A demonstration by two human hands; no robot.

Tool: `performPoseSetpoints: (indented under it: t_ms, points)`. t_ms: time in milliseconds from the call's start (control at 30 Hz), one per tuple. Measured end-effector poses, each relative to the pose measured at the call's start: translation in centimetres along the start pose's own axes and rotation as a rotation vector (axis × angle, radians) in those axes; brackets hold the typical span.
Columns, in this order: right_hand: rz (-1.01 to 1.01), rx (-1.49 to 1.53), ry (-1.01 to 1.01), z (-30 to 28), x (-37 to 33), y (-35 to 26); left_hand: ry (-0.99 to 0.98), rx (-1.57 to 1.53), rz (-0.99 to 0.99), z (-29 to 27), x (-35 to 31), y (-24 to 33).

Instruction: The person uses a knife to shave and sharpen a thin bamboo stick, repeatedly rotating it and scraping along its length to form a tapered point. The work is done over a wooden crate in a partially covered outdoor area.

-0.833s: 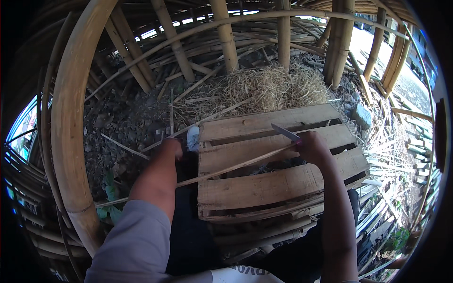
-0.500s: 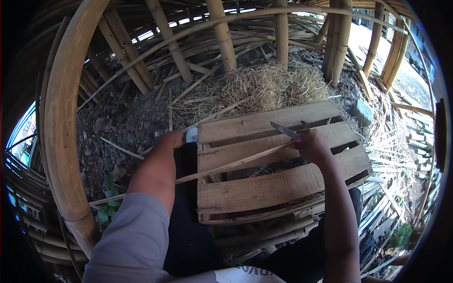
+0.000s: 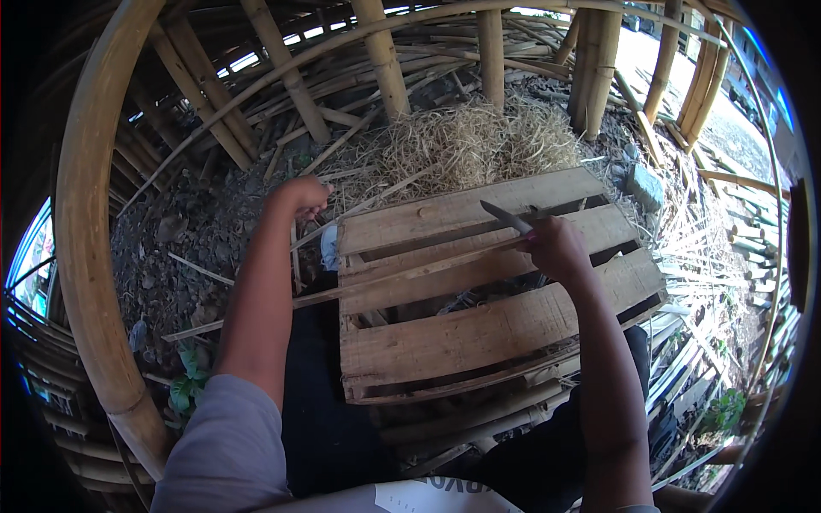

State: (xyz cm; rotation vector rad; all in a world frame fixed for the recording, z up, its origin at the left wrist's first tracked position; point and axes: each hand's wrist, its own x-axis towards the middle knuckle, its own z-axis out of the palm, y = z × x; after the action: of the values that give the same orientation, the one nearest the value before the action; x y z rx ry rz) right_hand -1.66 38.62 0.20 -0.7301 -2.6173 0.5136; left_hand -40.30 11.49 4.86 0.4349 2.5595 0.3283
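Observation:
In my right hand (image 3: 554, 248) is a knife (image 3: 506, 216), its blade pointing up and left above a slatted wooden crate (image 3: 462, 342). A long thin bamboo strip (image 3: 410, 275) slants over the crate; its right end meets my right hand, and its left end passes beneath my left forearm. Beyond the crate's left edge, my left hand (image 3: 306, 197) is raised off the strip with its fingers curled in. Whether anything is inside those fingers is hidden.
A heap of pale shavings (image 3: 470, 145) lies behind the crate, with a grey block (image 3: 645, 188) to its right. A thick bamboo post (image 3: 90, 231) curves up on the left. More bamboo strips (image 3: 693, 342) litter the ground at right.
My left hand has moved up and away from the crate's left edge. The right hand keeps the knife, its blade now a little steeper. The whole view has shifted slightly.

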Motion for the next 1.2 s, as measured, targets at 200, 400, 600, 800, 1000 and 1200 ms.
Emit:
performPoseSetpoints:
  t_ms: [200,400,600,800,1000,1200]
  points:
    - [-0.012,0.027,0.054,0.0,-0.2,-0.3,-0.058,0.063,0.602,5.7,-14.8,7.4]
    - [-0.064,0.044,0.095,-0.4,-0.3,-0.3,-0.015,0.363,0.773,11.4,-15.9,4.0]
    - [-0.126,0.271,-0.014,-2.7,-0.6,-0.8,0.031,0.325,0.658,11.8,-16.2,4.4]
    - [-0.049,0.576,-0.082,-8.8,-5.4,-3.2,0.002,0.211,0.774,9.3,-18.7,8.1]
    - [-0.232,0.450,-0.343,-8.5,-5.9,-1.7,0.050,0.142,0.775,8.4,-16.5,7.5]
    - [-0.418,0.379,-0.544,-6.4,-6.1,-4.0,-0.077,0.198,0.628,8.6,-17.5,6.4]
